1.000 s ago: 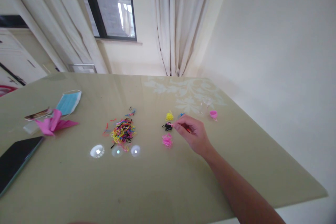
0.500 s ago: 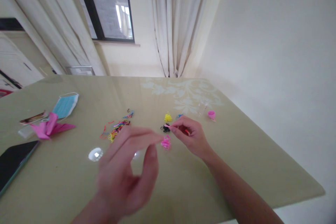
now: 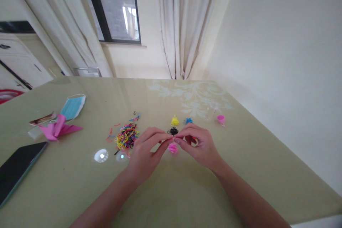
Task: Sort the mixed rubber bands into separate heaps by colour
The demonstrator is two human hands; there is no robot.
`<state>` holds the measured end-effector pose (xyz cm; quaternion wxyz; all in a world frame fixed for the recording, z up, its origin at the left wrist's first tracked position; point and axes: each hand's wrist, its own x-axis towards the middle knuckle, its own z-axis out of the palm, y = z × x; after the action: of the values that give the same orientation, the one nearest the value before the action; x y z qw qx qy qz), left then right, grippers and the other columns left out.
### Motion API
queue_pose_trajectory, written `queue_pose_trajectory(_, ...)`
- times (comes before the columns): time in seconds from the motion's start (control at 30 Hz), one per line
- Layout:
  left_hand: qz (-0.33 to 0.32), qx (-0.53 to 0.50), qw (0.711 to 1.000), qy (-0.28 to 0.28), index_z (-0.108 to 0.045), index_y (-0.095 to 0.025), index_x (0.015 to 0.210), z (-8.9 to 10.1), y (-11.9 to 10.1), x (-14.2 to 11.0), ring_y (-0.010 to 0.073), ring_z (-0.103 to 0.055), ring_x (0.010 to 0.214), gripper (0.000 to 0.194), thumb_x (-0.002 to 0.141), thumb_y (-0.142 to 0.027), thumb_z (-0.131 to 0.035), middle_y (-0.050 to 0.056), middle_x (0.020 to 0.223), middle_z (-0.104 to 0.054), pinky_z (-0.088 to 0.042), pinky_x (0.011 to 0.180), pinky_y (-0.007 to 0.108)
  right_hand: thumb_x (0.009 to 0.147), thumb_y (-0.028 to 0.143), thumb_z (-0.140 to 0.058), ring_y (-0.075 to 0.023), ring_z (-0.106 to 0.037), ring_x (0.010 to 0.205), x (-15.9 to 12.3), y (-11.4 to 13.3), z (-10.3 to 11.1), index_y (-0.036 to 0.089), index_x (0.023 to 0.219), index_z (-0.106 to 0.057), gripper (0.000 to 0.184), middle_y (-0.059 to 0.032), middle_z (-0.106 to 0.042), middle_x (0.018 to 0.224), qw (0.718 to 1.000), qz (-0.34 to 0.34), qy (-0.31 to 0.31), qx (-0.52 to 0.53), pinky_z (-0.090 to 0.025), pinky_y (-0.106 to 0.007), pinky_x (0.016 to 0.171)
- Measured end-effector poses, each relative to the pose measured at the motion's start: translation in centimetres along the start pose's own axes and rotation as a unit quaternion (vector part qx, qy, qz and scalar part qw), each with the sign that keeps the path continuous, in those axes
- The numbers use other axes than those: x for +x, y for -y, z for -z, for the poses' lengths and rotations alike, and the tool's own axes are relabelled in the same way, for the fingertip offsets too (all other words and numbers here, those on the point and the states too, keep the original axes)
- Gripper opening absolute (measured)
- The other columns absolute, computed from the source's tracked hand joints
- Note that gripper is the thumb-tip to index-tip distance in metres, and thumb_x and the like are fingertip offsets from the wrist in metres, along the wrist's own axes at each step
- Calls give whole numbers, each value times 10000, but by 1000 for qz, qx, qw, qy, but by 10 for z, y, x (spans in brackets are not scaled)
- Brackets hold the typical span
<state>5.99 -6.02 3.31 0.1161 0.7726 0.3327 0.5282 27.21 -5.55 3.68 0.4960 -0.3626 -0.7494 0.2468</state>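
My left hand (image 3: 146, 151) and my right hand (image 3: 199, 146) meet fingertip to fingertip over the table, both closed in a pinch. Between the tips is a small pink rubber band (image 3: 174, 138), mostly covered by the fingers. Just beyond lies a black pile of rubber bands (image 3: 174, 130), and a pink pile (image 3: 172, 148) sits just below the fingertips. Farther back are a yellow pile (image 3: 175, 120) and a blue pile (image 3: 188, 120). Something red and pale shows partly behind my right hand's curled fingers. Left of my left hand spreads a mixed heap of coloured rubber bands (image 3: 127, 135).
A pink paper crane (image 3: 57, 128), a blue face mask (image 3: 73, 107) and a dark phone (image 3: 20, 167) lie at the left. Toward the right stand a small pink cup-shaped piece (image 3: 221, 119) and a clear container (image 3: 212, 110). A white wall (image 3: 288, 60) borders the right side.
My left hand has moved forward and down from its blurred, raised place to meet the right fingertips. The mixed heap shows more fully. The view has shifted slightly.
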Motion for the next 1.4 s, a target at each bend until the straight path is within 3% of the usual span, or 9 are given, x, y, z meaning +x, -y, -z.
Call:
queue_pose_trajectory(0.33, 67, -38, 997, 24, -806, -245, 1000, 3, 11, -3, 170, -738, 820, 131, 1022, -269, -678, 46, 919, -789, -586, 743, 271, 959, 275, -784, -124, -553, 585, -1, 3, 4, 221, 937, -844, 84, -37, -726, 781, 1000, -1, -3, -13, -441, -273, 528)
queue_pose_trajectory(0.47, 126, 84, 988, 15, -791, -228, 971, 15, 38, 0, 207, -703, 825, 211, 1036, -325, -615, 57, 931, -785, -557, 801, 335, 968, 305, -785, -118, -542, 580, 4, -4, 11, 207, 927, -849, 125, -27, -720, 768, 997, -39, 61, -41, -433, -270, 557)
queue_pose_trajectory(0.6, 232, 334, 909, 87, -808, -235, 1069, 34, 68, 1, 338, -674, 1101, 240, 1012, -311, -588, 105, 1110, -803, -477, 988, 489, 961, 248, -786, -142, -603, 638, 7, -20, 14, 208, 900, -854, 100, -27, -745, 777, 972, -91, 153, -156, -453, -282, 634)
queue_pose_trajectory(0.67, 272, 390, 871, 124, -801, -242, 1172, 41, 77, 0, 369, -644, 1181, 290, 1016, -340, -577, 125, 1205, -782, -454, 1009, 522, 951, 195, -781, -160, -646, 685, 7, -27, 12, 213, 918, -861, 88, -35, -774, 820, 957, -110, 180, -200, -468, -292, 676)
queue_pose_trajectory(0.77, 299, 407, 849, 157, -776, -254, 1272, 46, 85, -2, 383, -620, 1218, 368, 1025, -425, -562, 138, 1285, -750, -447, 1004, 532, 941, 151, -770, -194, -706, 779, 5, -32, 7, 220, 933, -867, 119, -46, -806, 887, 944, -119, 206, -229, -491, -313, 741)
queue_pose_trajectory(0.9, 290, 406, 847, 182, -751, -265, 1319, 42, 91, -4, 390, -591, 1259, 413, 1035, -466, -528, 140, 1334, -731, -426, 1015, 540, 940, 150, -768, -212, -725, 815, 4, -31, 3, 243, 956, -879, 146, -40, -806, 880, 937, -113, 222, -243, -501, -326, 774)
queue_pose_trajectory(1.0, 288, 416, 841, 192, -783, -251, 1223, 39, 95, -4, 383, -607, 1236, 373, 1039, -422, -508, 136, 1292, -745, -418, 1014, 541, 947, 154, -767, -218, -731, 826, 4, -32, 3, 258, 987, -887, 164, -39, -805, 884, 936, -117, 233, -238, -503, -328, 774)
queue_pose_trajectory(1.23, 297, 422, 839, 174, -799, -247, 1027, 38, 94, -1, 345, -663, 1156, 329, 1024, -315, -477, 112, 1155, -773, -428, 974, 492, 954, 136, -734, -216, -736, 817, 4, -34, 5, 262, 993, -887, 202, -46, -818, 902, 941, -100, 230, -228, -515, -326, 765)
queue_pose_trajectory(1.4, 305, 383, 862, 131, -791, -252, 1051, 40, 95, 0, 345, -660, 1180, 286, 989, -304, -517, 108, 1218, -767, -457, 960, 474, 966, 150, -733, -222, -744, 849, 4, -36, 7, 240, 994, -882, 175, -59, -823, 955, 947, -114, 203, -219, -530, -342, 795)
